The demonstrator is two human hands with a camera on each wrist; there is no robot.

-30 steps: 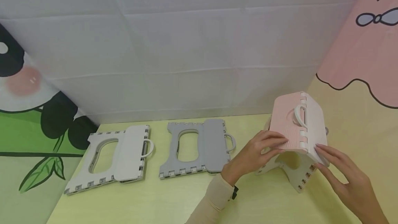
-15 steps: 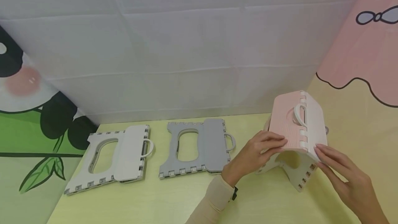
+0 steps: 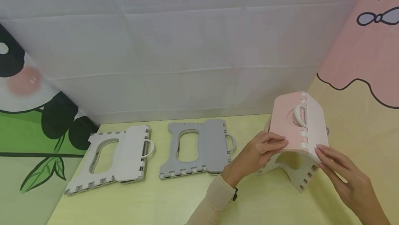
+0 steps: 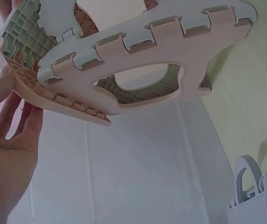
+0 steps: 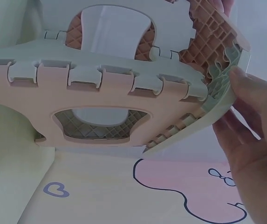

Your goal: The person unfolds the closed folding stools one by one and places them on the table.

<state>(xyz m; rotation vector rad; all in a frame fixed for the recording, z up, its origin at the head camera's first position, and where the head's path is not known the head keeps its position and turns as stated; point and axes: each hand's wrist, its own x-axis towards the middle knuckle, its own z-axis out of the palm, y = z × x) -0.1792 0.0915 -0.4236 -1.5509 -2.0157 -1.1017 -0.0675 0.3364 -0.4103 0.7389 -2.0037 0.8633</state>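
A pink and white folding step stool (image 3: pixel 287 121) stands partly unfolded at the right of the table. Its seat bends into a ridge along the hinge line, and a white loop handle (image 3: pixel 300 115) sits at that ridge. My left hand (image 3: pixel 260 152) pinches the front edge of the pink seat half between thumb and fingers. On the opposite side, my right hand (image 3: pixel 350 180) pinches the lower corner of the white half (image 3: pixel 316 124). From below, the left wrist view shows ribbed undersides and a hinged leg panel (image 4: pixel 196 51). The right wrist view shows the right thumb against the seat's rim.
A grey folded stool (image 3: pixel 215 145) lies flat left of my left forearm. Farther left lies a white folded stool (image 3: pixel 132 155). Behind the pale yellow table (image 3: pixel 174 200) rises a white cloth backdrop (image 3: pixel 187 62), with printed cloths at both sides.
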